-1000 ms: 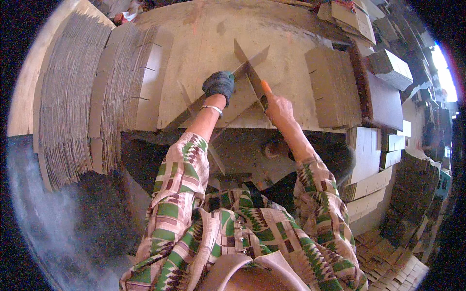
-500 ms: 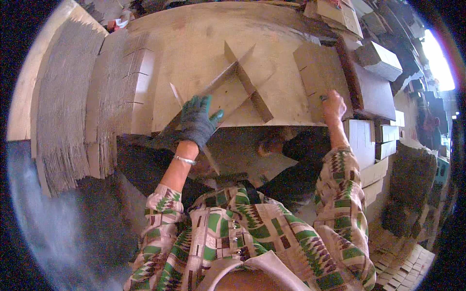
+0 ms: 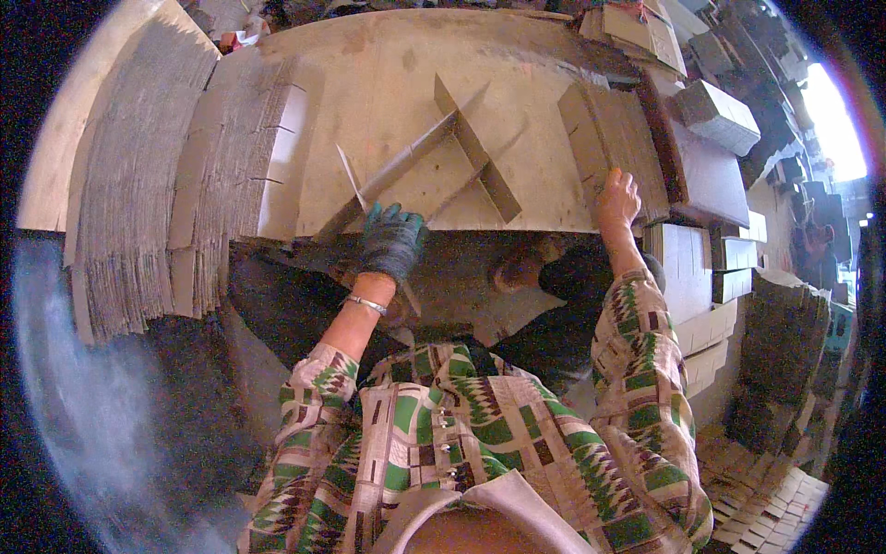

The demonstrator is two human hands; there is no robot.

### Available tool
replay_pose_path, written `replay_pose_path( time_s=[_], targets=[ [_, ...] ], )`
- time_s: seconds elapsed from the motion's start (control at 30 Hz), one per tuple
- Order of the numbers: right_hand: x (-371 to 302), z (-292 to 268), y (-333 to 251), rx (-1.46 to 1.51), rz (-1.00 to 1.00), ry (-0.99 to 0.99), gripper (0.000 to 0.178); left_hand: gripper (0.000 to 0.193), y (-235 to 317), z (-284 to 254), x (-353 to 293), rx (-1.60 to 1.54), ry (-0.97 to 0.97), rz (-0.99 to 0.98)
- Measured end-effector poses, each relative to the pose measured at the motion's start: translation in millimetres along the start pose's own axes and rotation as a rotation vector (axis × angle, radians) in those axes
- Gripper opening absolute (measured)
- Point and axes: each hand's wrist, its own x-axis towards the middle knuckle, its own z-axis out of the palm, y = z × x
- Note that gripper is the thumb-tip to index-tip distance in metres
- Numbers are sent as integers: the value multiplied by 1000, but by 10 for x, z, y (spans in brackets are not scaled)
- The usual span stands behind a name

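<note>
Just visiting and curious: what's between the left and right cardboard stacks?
The head view shows crossed cardboard strips on the wooden tabletop, and the left hand at its near edge.

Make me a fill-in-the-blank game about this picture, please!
1. The gloved grip is the person's ____ one.
2. The bare grip is at a cardboard stack on the person's ____ side.
3. On the table, the crossing cardboard strips stand on their ____ rather than lying flat.
4. Besides pale pink and brown, the patterned shirt shows the colour ____.

Missing words: left; right; edges; green.
</note>
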Motion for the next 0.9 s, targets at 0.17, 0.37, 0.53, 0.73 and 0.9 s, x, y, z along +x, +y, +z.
replay_pose_path(
  time_s=[0.17,0.37,0.53,0.73,0.9],
  targets=[
    [109,-230,-10,200,75,-216,25,28,-89,282,12,3,135,20],
    [299,-208,423,452,103,57,44,29,-39,414,30,-58,283,66],
    [-128,-964,-341,916,-59,267,68,28,-32,248,70,-49,9,-43],
    [-1186,-1205,-1472,886,-401,-241,103,27,61,81,93,-20,-32,7],
    [-1323,-862,-1756,890,-648,-129,105,24,56,66,123,-110,-3,-15]
  ],
)
